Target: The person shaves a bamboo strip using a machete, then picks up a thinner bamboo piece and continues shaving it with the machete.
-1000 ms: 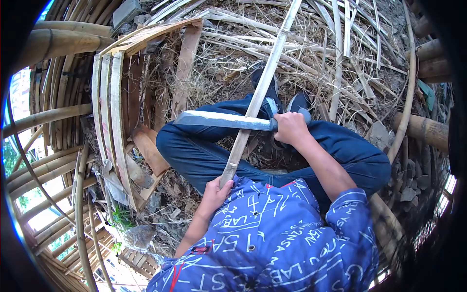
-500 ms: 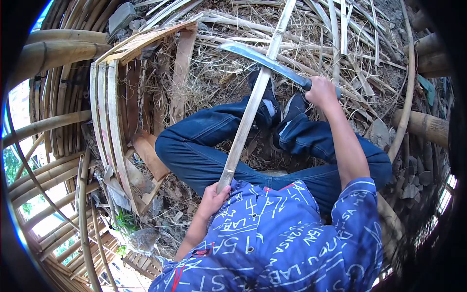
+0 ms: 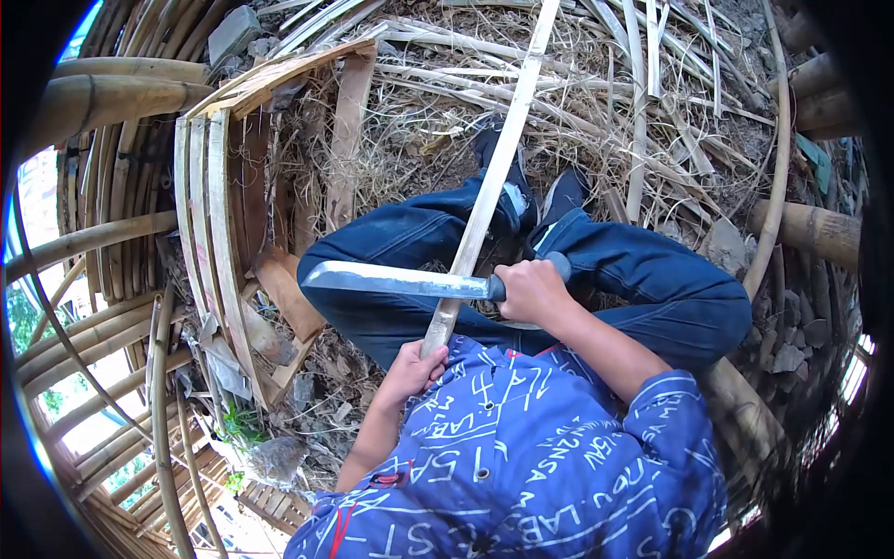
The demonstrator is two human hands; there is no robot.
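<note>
A long, pale bamboo strip (image 3: 487,200) runs from my waist up between my legs and beyond my feet. Its near end is gripped by my left hand (image 3: 413,371), fingers wrapped round it close against my shirt. My right hand (image 3: 535,292) is closed on the dark handle of a machete (image 3: 396,279). The blade points left and lies across the strip, a short way above my left hand. Its tip reaches over my left thigh. Part of the strip is covered by the blade.
A wooden crate (image 3: 219,214) stands on its side at the left. Split bamboo strips and shavings (image 3: 549,79) litter the ground ahead. Thick bamboo poles (image 3: 112,98) jut in from the left, and another pole (image 3: 815,238) lies at the right. Stones (image 3: 787,359) lie near my right knee.
My right hand has drawn the machete along the strip toward my body, from beyond my feet to near my left hand. The left hand still grips the strip's near end.
</note>
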